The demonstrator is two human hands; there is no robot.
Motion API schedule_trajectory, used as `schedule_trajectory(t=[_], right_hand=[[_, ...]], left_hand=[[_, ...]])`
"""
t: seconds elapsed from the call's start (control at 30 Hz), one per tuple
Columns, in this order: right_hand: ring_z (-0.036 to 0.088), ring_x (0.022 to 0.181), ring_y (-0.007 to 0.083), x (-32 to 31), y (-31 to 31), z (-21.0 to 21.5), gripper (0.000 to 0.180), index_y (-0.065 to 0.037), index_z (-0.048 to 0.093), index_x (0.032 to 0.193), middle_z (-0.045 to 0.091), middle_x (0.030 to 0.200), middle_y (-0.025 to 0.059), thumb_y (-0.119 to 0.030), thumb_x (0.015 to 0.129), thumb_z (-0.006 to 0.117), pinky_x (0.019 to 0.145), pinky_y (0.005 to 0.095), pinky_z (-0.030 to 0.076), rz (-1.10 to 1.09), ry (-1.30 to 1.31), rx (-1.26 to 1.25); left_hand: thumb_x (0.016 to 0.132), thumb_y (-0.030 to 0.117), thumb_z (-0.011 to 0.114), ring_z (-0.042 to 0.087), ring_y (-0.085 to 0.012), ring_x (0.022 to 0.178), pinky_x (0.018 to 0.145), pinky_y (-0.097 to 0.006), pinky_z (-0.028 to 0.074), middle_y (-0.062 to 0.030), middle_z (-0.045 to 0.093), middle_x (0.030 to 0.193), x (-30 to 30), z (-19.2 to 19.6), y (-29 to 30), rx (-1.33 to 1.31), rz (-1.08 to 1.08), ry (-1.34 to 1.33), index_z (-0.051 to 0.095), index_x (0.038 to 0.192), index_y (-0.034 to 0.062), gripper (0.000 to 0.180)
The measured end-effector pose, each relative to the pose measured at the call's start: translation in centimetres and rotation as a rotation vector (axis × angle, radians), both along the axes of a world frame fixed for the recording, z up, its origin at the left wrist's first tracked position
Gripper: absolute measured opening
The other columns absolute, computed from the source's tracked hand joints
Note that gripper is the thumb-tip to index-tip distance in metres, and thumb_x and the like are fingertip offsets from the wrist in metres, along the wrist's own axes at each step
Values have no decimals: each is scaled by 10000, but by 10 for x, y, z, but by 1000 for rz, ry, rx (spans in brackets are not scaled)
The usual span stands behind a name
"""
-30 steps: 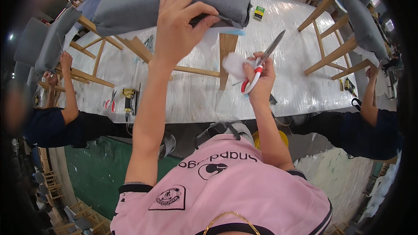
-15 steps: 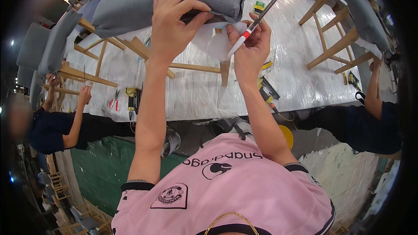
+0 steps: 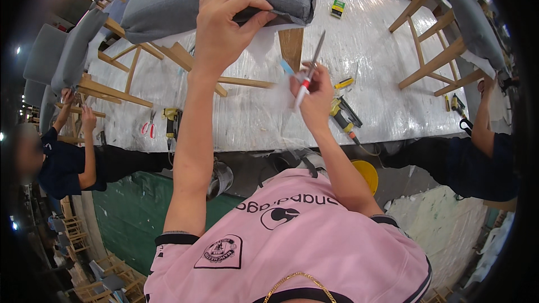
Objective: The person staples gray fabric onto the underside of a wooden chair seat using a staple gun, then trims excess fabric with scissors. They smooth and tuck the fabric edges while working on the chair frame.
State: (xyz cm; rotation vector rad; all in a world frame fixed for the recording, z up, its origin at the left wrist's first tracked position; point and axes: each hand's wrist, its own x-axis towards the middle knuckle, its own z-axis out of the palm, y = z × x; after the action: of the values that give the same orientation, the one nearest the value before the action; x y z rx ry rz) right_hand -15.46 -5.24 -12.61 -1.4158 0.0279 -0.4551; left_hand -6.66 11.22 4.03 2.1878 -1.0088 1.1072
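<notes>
A grey upholstered chair seat [image 3: 219, 0] stands at the top, its wooden legs over the table. My left hand [image 3: 227, 25] lies against its near side, thumb and forefinger pinching the loose grey fabric edge [image 3: 281, 18]. Lower and to the right, my right hand [image 3: 317, 92] is closed around a long pointed tool [image 3: 319, 50] with a metal blade and a white-and-red handle. Beside these fingers is a blurred, whitish thin scrap [image 3: 281, 94] with a light blue bit; whether it is gripped is unclear.
On the film-covered table [image 3: 252, 126] lie two staple guns [image 3: 171, 123] [image 3: 343, 115], red-handled scissors [image 3: 149, 129], a yellow cutter [image 3: 344, 83] and a small green-yellow box [image 3: 337, 8]. Co-workers [image 3: 67, 157] [image 3: 477, 163] stand by chairs on both sides. A yellow bucket [image 3: 366, 175] is below.
My right hand has moved down, away from the seat's fabric, with the pointed tool and whitish scrap. My left hand keeps its pinch. The left co-worker's hand has shifted.
</notes>
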Motion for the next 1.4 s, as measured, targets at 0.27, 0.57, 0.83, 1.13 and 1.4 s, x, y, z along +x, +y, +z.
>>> schedule_trajectory(t=[0.27, 0.57, 0.83, 1.13, 1.4], right_hand=[[637, 1113, 236, -122, -192, -228, 473, 1, 621, 1297, 680, 1224, 151, -52, 844, 749, 975, 348, 493, -608, 475, -286], [641, 1130, 461, -279, -314, -326, 473, -46, 642, 1238, 680, 1216, 245, -393, 916, 643, 960, 551, 512, -761, 1585, -597], [642, 1146, 456, -318, -329, -346, 525, 9, 590, 1222, 646, 1241, 292, -398, 903, 680, 963, 550, 521, -799, 1690, -552], [647, 1106, 462, -313, -318, -345, 442, -32, 658, 1202, 691, 1176, 253, -365, 912, 669, 936, 520, 519, -800, 1451, -649], [440, 470, 47, -98, -358, -192, 238, -27, 675, 1104, 487, 601, -37, -168, 927, 749, 418, 248, 342, -112, 717, -249]], left_hand=[[779, 134, 828, 515, -312, 1359, 1176, -509, 287, -54, 652, 1385, 13, 5, 0, 87, 8, -104, 740, 873, 111, 130], [768, 88, 797, 616, -337, 1218, 1061, -423, 424, -167, 717, 1041, 108, 75, -20, 69, -218, 147, 708, 841, 29, 130], [811, 101, 790, 585, -284, 1287, 1022, -370, 444, -179, 719, 1077, 169, 108, -35, 27, -301, 298, 712, 855, -1, 136], [808, 92, 793, 573, -288, 1299, 1016, -365, 443, -166, 726, 1058, 191, 117, -41, 46, -303, 352, 724, 873, -3, 134], [788, 57, 779, 616, -268, 1225, 941, -356, 480, -139, 719, 946, 186, 111, -32, 11, -311, 327, 714, 840, -14, 109]])
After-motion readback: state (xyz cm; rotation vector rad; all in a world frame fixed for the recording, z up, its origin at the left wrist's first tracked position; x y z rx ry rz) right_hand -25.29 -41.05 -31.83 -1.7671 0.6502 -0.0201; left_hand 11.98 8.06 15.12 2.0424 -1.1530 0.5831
